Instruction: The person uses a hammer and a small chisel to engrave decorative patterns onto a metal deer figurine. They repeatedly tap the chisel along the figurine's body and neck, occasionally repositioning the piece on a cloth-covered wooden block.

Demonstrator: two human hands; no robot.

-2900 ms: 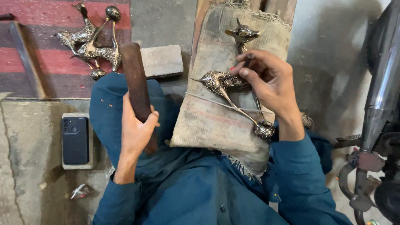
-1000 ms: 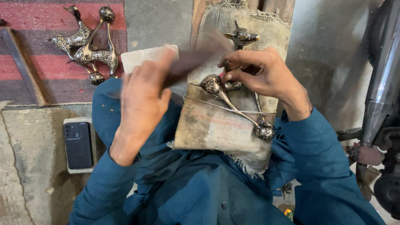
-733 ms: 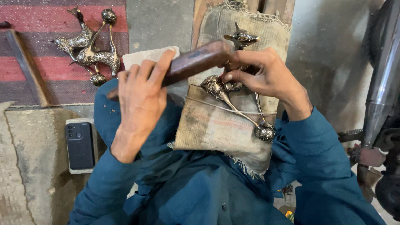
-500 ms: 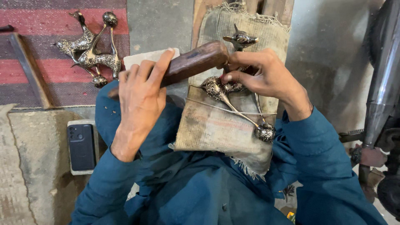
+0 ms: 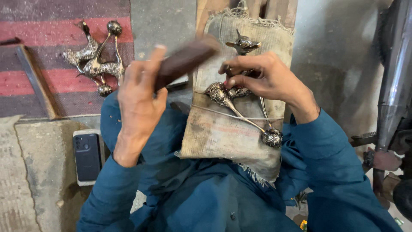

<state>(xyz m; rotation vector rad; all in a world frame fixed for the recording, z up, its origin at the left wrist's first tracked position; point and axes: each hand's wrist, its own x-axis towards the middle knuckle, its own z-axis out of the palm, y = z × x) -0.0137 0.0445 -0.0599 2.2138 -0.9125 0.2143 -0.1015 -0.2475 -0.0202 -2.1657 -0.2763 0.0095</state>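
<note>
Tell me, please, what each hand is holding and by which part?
Left hand grips the dark wooden block by its near end; right hand pins the metal bird figure at its body.

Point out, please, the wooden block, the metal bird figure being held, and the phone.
wooden block (image 5: pixel 186 60): head view, middle of its blurred dark face.
metal bird figure (image 5: pixel 219 93): head view, rounded body.
phone (image 5: pixel 87 157): head view, back panel.

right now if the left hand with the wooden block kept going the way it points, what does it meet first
Probably the right hand, pinning the metal bird ornament on the burlap-wrapped board. The wooden block in the left hand aims at those fingers; depth is unclear and the block is blurred.
</note>
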